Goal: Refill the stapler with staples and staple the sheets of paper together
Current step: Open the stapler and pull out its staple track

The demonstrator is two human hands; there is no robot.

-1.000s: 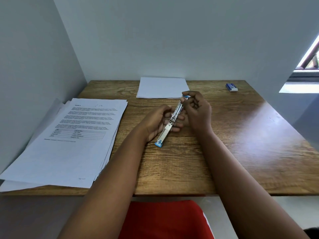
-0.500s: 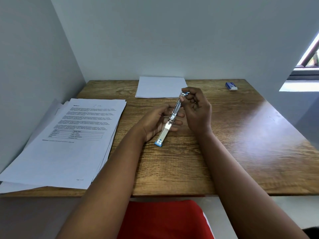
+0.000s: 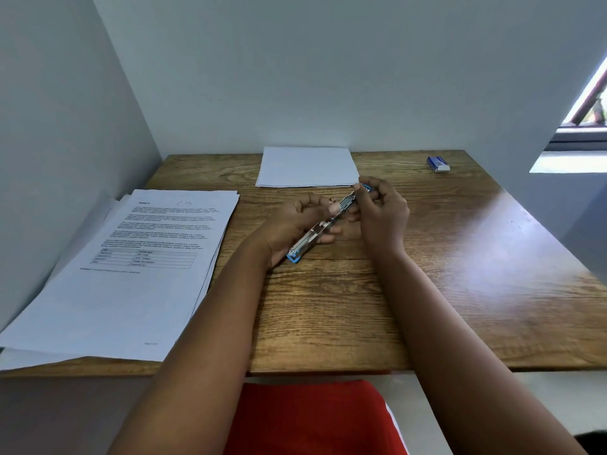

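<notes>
A slim metal stapler (image 3: 316,234) with blue ends lies opened out long and tilted, its near blue end low by my left wrist. My left hand (image 3: 295,221) cradles its middle from below, thumb near the upper half. My right hand (image 3: 381,211) pinches the far blue end with its fingertips. A stack of printed sheets (image 3: 138,267) lies at the left of the wooden table (image 3: 460,274). A smaller pile of blank paper (image 3: 307,167) sits at the back centre. A small blue-and-white staple box (image 3: 438,163) rests at the back right.
Grey walls close in the table at the left and back. A window opening is at the far right. Red cloth (image 3: 312,418) shows below the table's near edge.
My right hand lifted the stapler's far end a little and settled back down. My left thumb has curled up closer to the stapler's upper half. The papers and staple box have not moved.
</notes>
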